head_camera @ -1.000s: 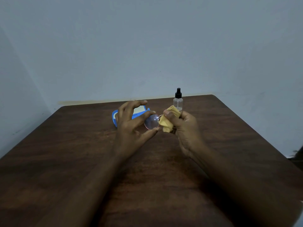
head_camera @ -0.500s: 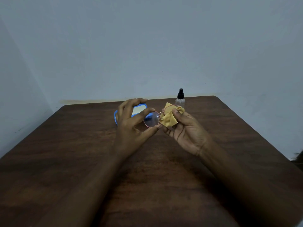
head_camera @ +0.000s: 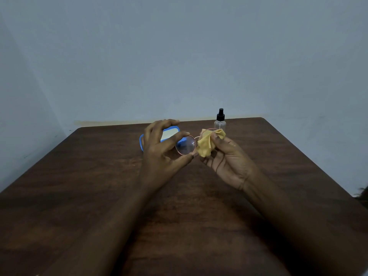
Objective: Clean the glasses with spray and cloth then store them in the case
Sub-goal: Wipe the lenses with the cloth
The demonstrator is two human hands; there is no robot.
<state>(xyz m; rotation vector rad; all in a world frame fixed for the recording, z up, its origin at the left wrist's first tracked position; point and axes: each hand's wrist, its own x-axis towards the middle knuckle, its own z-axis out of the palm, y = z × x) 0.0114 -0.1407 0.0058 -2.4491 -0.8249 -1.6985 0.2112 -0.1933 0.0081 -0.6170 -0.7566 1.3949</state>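
**Glasses held between both hands**

Both forearms reach forward over the wooden table [head_camera: 99, 196]. The left hand [head_camera: 159, 150], its back to the camera, pinches one lens rim of the glasses [head_camera: 185, 145]. The right hand [head_camera: 227, 162], palm up, pinches the yellow cloth [head_camera: 206, 145] over the other lens. Behind them are the blue case [head_camera: 141, 143] and the spray bottle [head_camera: 220, 121].

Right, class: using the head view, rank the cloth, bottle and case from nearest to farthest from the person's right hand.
1. Cloth: held in the right hand itself.
2. Bottle: upright, just behind that hand.
3. Case: across to the left, behind the left hand, which holds the glasses.
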